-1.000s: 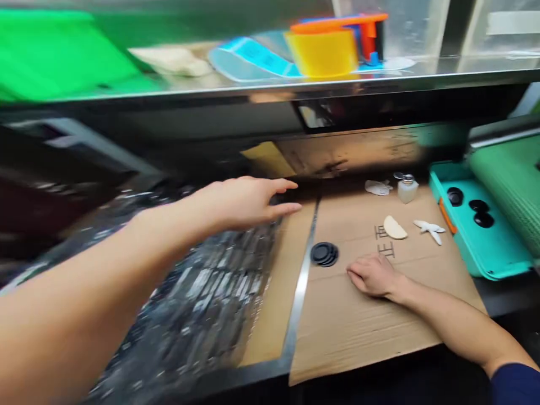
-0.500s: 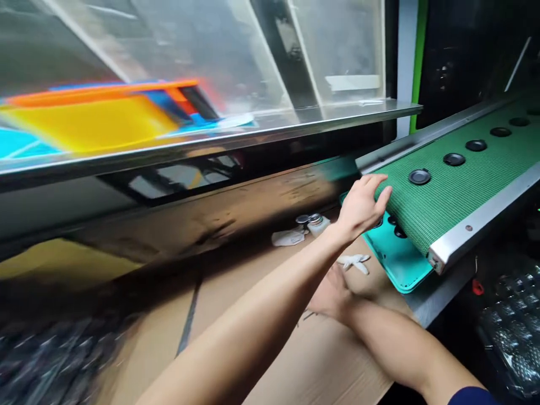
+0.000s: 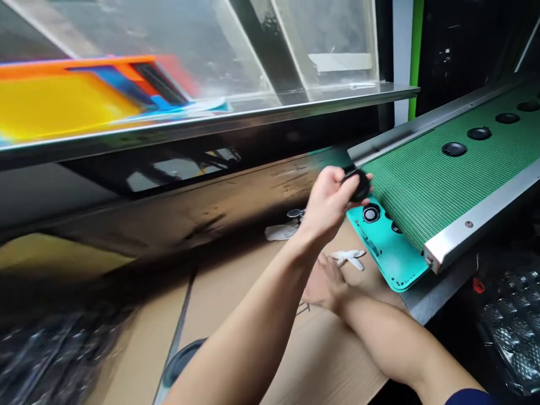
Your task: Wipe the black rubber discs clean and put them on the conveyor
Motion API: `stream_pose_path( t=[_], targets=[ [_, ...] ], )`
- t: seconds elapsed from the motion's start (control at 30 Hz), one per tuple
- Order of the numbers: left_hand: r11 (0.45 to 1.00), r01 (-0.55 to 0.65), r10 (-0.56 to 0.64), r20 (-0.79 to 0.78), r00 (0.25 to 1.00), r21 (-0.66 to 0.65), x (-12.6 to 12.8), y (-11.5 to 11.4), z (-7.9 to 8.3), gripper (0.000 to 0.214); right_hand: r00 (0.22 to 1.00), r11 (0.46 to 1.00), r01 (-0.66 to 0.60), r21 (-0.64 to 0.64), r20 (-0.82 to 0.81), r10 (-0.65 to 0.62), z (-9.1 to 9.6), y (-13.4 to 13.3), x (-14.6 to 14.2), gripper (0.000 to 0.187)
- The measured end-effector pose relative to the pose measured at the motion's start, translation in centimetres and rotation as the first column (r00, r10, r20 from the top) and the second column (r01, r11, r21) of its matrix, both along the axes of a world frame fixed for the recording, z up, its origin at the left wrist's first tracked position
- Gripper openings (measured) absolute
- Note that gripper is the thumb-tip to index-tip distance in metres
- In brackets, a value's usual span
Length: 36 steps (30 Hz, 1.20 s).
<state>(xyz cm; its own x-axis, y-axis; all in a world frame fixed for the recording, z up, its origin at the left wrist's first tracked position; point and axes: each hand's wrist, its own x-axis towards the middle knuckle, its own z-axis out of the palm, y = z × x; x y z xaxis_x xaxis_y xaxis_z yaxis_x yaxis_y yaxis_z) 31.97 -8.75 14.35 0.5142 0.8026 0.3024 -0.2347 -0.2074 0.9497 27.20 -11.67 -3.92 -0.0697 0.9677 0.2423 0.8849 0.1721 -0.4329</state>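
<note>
My left hand (image 3: 331,199) is closed on a round black cap (image 3: 359,185), held just at the lower end of the green conveyor belt (image 3: 422,185). Several more black caps (image 3: 454,149) ride on the belt further up. Below the belt's end lies a teal tray (image 3: 388,256) with another black cap (image 3: 370,213) in it. My right hand (image 3: 323,284) rests on the cardboard sheet (image 3: 236,292), and its fingers are hidden behind my left forearm.
A white star-shaped piece (image 3: 348,257), a white cloth (image 3: 280,232) and a small bottle (image 3: 294,214) lie on the cardboard. A black disc stack (image 3: 181,360) sits at the bottom. Shiny plastic trays are at lower right (image 3: 510,326) and lower left (image 3: 54,354). A steel shelf (image 3: 253,115) overhangs.
My left hand swung from the left side to the belt's end and took a black cap off it. The view turned right. My right hand stayed on the cardboard.
</note>
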Motion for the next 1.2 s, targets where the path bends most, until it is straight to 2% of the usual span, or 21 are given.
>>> stream_pose_path(
  t=[0.07, 0.13, 0.2, 0.27, 0.3, 0.37, 0.4, 0.53, 0.63, 0.7, 0.87, 1.0, 1.13, 1.2],
  targets=[
    [0.976, -0.074, 0.098, 0.110, 0.989, -0.207, -6.0, -0.9, -2.5, 0.027, 0.999, 1.000, -0.020, 0.002, 0.031, 0.020, -0.1, -0.2, 0.3, 0.031],
    [0.914, -0.179, 0.238, 0.122, 0.964, -0.365, -11.3, -1.6, -5.7, 0.022, 0.999, 1.000, -0.010, -0.002, 0.031, 0.010, 0.0, -0.2, 0.6, 0.031],
    [0.839, -0.273, 0.361, 0.106, 0.927, -0.470, -15.4, -2.1, -9.2, 0.026, 0.999, 0.999, 0.041, 0.017, -0.020, -0.040, 0.2, 0.1, 0.8, 0.033],
    [0.779, -0.307, 0.430, 0.110, 0.896, -0.546, -18.0, -2.4, -12.3, 0.032, 0.985, 0.989, 0.132, 0.074, -0.126, -0.122, 0.4, 0.4, 0.7, 0.036],
    [0.753, -0.295, 0.445, 0.126, 0.887, -0.589, -18.8, -2.5, -13.6, 0.029, 0.971, 0.979, 0.170, 0.110, -0.186, -0.148, 0.5, 0.5, 0.5, 0.038],
    [0.706, -0.210, 0.445, 0.192, 0.875, -0.677, -19.3, -2.5, -15.6, 0.017, 0.951, 0.964, 0.198, 0.180, -0.274, -0.144, 0.8, 0.3, -0.2, 0.041],
    [0.688, -0.149, 0.433, 0.237, 0.870, -0.710, -19.3, -2.5, -16.2, 0.019, 0.951, 0.962, 0.178, 0.206, -0.285, -0.115, 0.8, -0.1, -0.8, 0.042],
    [0.642, 0.009, 0.386, 0.333, 0.861, -0.767, -18.8, -2.2, -16.8, 0.046, 0.991, 0.981, 0.024, 0.193, -0.130, 0.002, 0.8, -2.1, -3.5, 0.041],
    [0.587, 0.041, 0.376, 0.317, 0.870, -0.808, -19.1, -1.9, -16.7, 0.053, 0.999, 0.990, -0.033, 0.136, 0.031, 0.029, 0.7, -3.1, -5.0, 0.042],
    [0.574, 0.073, 0.370, 0.338, 0.865, -0.816, -19.3, -1.9, -16.7, 0.054, 0.995, 0.992, -0.048, 0.120, 0.093, 0.037, 0.8, -2.8, -5.4, 0.044],
    [0.568, 0.123, 0.418, 0.414, 0.808, -0.814, -19.3, -1.5, -16.8, 0.044, 0.994, 0.995, 0.081, 0.061, 0.069, -0.085, 1.7, -0.8, -5.2, 0.042],
    [0.549, 0.159, 0.441, 0.447, 0.778, -0.820, -19.6, -0.8, -16.9, 0.044, 0.995, 0.992, -0.039, 0.118, 0.096, 0.027, 1.7, -0.8, -5.6, 0.042],
    [0.554, 0.162, 0.456, 0.460, 0.762, -0.817, -19.9, -0.7, -16.9, 0.041, 0.994, 0.992, 0.052, 0.113, 0.087, -0.062, 1.7, -1.1, -5.8, 0.042],
    [0.558, 0.174, 0.443, 0.469, 0.764, -0.811, -20.0, -0.8, -16.8, 0.041, 0.994, 0.992, -0.006, 0.129, 0.111, -0.009, 1.7, -1.3, -5.8, 0.042]
  ],
)
